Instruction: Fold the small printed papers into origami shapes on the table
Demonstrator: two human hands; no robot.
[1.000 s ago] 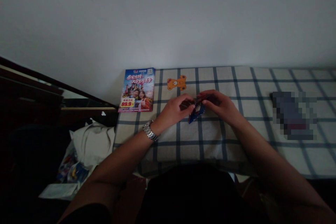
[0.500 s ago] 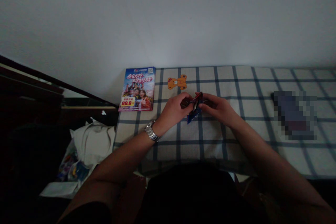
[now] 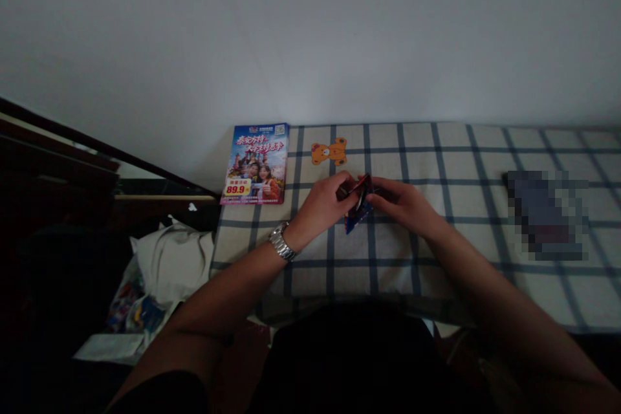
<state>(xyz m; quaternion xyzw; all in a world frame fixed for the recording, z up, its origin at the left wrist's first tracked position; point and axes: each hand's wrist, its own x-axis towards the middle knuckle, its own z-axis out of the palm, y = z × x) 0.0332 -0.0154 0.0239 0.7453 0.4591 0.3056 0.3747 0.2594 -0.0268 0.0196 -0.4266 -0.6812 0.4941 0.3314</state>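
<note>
Both hands meet over a checked cloth [image 3: 436,252]. My left hand [image 3: 326,204], with a metal watch [image 3: 280,241] on its wrist, pinches the left side of a small folded red and blue paper piece [image 3: 358,207]. My right hand [image 3: 402,204] pinches the same piece from the right, fingers curled. The piece stands nearly on edge between the fingertips, its blue lower corner pointing down at the cloth. Part of it is hidden by my fingers.
A colourful leaflet [image 3: 256,163] lies at the cloth's far left corner by the white wall. An orange bear-shaped cutout [image 3: 328,151] lies just behind my hands. A blurred dark object [image 3: 546,215] lies to the right. Bags and papers [image 3: 155,272] lie on the floor at left.
The paper piece has turned from lying fairly flat to standing more on edge. My right hand's fingers have drawn in closer to the left hand.
</note>
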